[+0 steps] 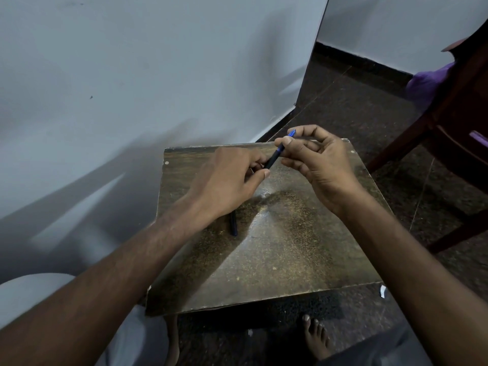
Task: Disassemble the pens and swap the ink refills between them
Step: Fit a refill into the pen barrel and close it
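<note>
A dark pen with a blue end [275, 156] is held in the air over the far part of a small worn table [285, 249]. My right hand [317, 165] pinches its upper, blue end between thumb and forefinger. My left hand [229, 178] grips its lower end with the fingertips. A second dark pen [233, 225] lies on the table under my left wrist, partly hidden by it.
A pale wall runs along the left side, close to the table. A dark wooden chair [454, 133] with purple cloth stands at the right on the dark floor. My bare foot [315, 336] rests below the table's near edge.
</note>
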### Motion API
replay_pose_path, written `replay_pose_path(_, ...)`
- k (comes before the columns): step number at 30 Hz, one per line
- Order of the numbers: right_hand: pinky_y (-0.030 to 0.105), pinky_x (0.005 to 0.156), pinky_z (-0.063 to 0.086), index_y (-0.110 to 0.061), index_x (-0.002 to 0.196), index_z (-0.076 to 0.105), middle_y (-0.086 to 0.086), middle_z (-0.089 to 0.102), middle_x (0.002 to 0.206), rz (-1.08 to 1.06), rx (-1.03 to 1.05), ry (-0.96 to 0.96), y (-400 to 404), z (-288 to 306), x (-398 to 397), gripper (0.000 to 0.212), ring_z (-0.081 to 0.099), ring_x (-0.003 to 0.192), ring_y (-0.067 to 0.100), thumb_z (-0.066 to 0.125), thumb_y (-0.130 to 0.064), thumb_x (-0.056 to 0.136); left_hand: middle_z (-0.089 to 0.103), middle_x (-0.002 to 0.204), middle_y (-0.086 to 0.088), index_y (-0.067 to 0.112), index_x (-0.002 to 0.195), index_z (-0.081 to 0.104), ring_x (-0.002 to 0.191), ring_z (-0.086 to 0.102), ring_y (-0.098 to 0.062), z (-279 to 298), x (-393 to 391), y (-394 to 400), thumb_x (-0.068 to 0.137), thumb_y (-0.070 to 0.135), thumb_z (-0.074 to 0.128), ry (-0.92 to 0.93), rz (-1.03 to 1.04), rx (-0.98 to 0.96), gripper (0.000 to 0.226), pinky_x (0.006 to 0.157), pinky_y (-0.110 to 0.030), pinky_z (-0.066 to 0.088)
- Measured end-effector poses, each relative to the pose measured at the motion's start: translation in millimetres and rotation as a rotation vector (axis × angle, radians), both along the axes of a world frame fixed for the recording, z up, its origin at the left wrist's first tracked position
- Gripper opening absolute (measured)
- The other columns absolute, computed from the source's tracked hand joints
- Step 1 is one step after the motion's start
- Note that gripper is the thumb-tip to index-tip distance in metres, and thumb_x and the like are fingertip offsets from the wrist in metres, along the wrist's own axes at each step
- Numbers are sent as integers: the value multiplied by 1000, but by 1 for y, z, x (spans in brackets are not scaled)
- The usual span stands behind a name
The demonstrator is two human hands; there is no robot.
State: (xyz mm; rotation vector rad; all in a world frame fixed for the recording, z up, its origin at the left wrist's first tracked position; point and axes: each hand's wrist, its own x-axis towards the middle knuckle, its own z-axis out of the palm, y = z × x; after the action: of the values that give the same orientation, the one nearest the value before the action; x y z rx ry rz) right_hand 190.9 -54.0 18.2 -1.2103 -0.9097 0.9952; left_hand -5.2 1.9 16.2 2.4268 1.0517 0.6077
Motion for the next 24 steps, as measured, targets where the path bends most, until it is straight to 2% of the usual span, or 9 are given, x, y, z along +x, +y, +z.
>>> replay_pose_path(2, 33, 81, 61, -6, 113, 69, 7, 77, 85, -23, -9, -22, 0, -2, 1, 25, 73, 78, 14, 82, -10, 92, 77, 90, 14, 31, 115, 80, 85, 74, -7, 1, 0, -2, 105, 37, 70, 20, -6, 2, 16, 79, -31, 59)
replay_pose_path(4, 30, 77, 60, -7, 117, 72, 1, 70, 77, -47, -28, -43, 1, -3, 1, 30, 67, 73, 11, 84, -17, 91, 78, 92, 14, 31, 116, 80, 84, 72, -5, 0, 2, -3, 106, 37, 68, 35, -7, 9, 17, 76, -29, 57)
replay_pose_path(9, 31, 78, 54, -22, 122, 81, 3, 71, 113, 38, -77, -17, 1, -1, 3, 28, 64, 97, 17, 62, -38, 108, 62, 80, 26, 33, 122, 78, 68, 54, 10, -3, 3, 0, 107, 39, 66, 33, 39, -11, 20, 60, -12, 34)
replay_pose_path(11, 31, 78, 52, -23, 116, 83, -3, 75, 111, 28, -77, -31, 0, -1, 2, 25, 63, 98, 15, 63, -36, 108, 71, 90, 20, 33, 121, 79, 75, 61, 5, -1, 1, 1, 107, 38, 67, 30, 24, -15, 19, 65, -15, 43)
replay_pose_path(13, 32, 79, 51, -23, 98, 83, -8, 76, 97, -23, -103, -35, 0, -1, 1, 17, 64, 91, 11, 73, -37, 101, 78, 100, 16, 33, 121, 79, 88, 70, -2, 0, 0, 0, 107, 39, 66, 19, -1, -15, 20, 76, -23, 52)
replay_pose_path(15, 33, 78, 51, -25, 84, 76, -7, 70, 87, -71, -116, -43, 1, -2, 1, 18, 62, 85, 10, 80, -38, 95, 79, 102, 15, 33, 122, 79, 92, 71, -3, -2, 1, -1, 107, 40, 66, 14, -16, -14, 20, 75, -21, 49)
replay_pose_path(18, 30, 74, 51, -22, 106, 81, -5, 72, 103, -39, -84, -6, 2, -3, 3, 20, 63, 89, 13, 74, -40, 99, 78, 104, 15, 34, 123, 78, 90, 67, -1, -3, 2, 0, 107, 40, 66, 9, -8, -12, 20, 67, -13, 39)
replay_pose_path(20, 27, 72, 52, -23, 115, 82, -5, 73, 110, -12, -68, -11, 1, -3, 1, 22, 63, 93, 14, 71, -37, 103, 79, 105, 14, 34, 122, 77, 91, 68, -2, -3, 1, 1, 107, 39, 66, 3, -7, -12, 20, 68, -16, 41)
replay_pose_path(24, 30, 70, 50, -27, 84, 76, -11, 69, 80, -123, -117, -48, 2, -4, -1, 17, 62, 79, 8, 83, -41, 92, 79, 101, 16, 38, 119, 77, 86, 66, -1, -3, 2, -1, 107, 42, 65, 18, -11, 10, 17, 63, -13, 36)
